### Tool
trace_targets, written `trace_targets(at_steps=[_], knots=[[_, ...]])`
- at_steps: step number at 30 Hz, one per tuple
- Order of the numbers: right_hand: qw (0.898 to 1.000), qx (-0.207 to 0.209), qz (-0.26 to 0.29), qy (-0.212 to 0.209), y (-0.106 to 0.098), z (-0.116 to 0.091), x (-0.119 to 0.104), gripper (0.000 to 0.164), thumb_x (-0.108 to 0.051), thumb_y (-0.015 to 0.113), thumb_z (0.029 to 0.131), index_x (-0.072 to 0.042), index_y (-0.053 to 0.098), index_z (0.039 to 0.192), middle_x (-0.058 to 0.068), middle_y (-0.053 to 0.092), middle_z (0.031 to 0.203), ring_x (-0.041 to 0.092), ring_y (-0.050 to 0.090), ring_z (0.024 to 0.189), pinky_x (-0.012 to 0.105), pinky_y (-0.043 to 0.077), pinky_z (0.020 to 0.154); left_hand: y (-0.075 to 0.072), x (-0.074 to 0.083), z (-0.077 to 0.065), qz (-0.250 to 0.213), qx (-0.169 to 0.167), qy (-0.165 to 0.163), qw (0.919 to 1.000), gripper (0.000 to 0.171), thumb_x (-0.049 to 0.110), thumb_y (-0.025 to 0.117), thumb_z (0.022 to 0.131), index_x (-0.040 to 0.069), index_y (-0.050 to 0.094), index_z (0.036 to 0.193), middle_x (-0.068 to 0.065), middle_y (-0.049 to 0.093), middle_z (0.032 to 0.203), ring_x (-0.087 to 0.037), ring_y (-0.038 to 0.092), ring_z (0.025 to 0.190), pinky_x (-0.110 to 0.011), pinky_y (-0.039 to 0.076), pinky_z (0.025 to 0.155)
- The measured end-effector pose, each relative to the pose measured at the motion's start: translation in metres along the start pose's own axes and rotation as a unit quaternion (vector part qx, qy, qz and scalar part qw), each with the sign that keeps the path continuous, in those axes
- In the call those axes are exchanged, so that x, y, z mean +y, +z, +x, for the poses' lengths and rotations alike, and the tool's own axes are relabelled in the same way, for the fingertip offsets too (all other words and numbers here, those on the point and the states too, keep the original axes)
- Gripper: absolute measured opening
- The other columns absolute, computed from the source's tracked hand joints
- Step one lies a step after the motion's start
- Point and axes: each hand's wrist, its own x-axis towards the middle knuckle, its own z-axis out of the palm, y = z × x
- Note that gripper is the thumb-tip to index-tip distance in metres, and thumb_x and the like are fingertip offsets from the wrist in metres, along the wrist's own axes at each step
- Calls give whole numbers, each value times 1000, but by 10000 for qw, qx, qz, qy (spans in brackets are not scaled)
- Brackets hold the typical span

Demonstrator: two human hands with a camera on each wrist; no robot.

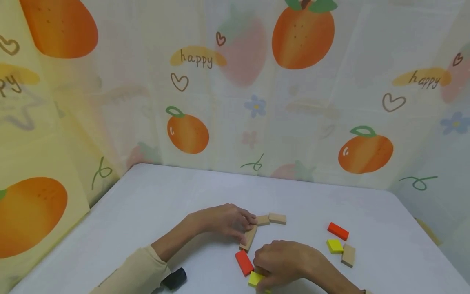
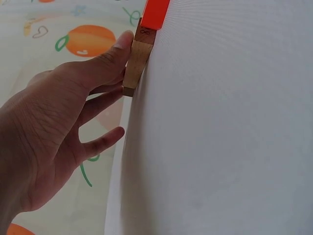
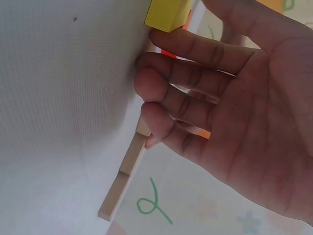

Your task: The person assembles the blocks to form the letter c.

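Note:
My left hand (image 1: pixel 227 220) has its thumb and fingertips on a plain wooden block (image 1: pixel 251 237), the thumb near one end and fingers by the other. Two more wooden blocks adjoin it, one (image 1: pixel 262 220) partly beside the fingertips and another (image 1: pixel 277 218) farther right. A red block (image 1: pixel 244 263) lies at the near end of this curved row. My right hand (image 1: pixel 284 261) pinches a yellow block (image 1: pixel 256 279) beside the red one, and hides part of it. In the right wrist view the index fingertip touches the yellow block (image 3: pixel 168 13), while the other fingers bend inward.
On the right of the white table (image 1: pixel 301 204) lie a loose red block (image 1: pixel 338 231), a yellow block (image 1: pixel 335 246) and a wooden block (image 1: pixel 348 255). A black object (image 1: pixel 174 279) sits near the left sleeve. A fruit-printed curtain (image 1: pixel 235 122) hangs behind the table.

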Motion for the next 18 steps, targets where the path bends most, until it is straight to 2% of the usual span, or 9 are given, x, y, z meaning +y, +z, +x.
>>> trace_targets(at_steps=[7,18], knots=[[9998,34,-179,-98,1,2,-2,25,-44,80,92,-22,69,85,-15,49,73,0,45,67,16,41,69,0,0,-1,-65,-54,-49,10000,44,40,79,92,16,76,129,4,67,144,-7,58,141,-21,49,111],[9999,-11,-108,-54,-2,0,2,24,-44,78,93,-23,70,86,-16,50,75,0,46,69,17,43,74,2,-3,0,23,48,154,9999,43,42,79,92,16,77,126,4,68,143,-8,60,140,-22,51,110]])
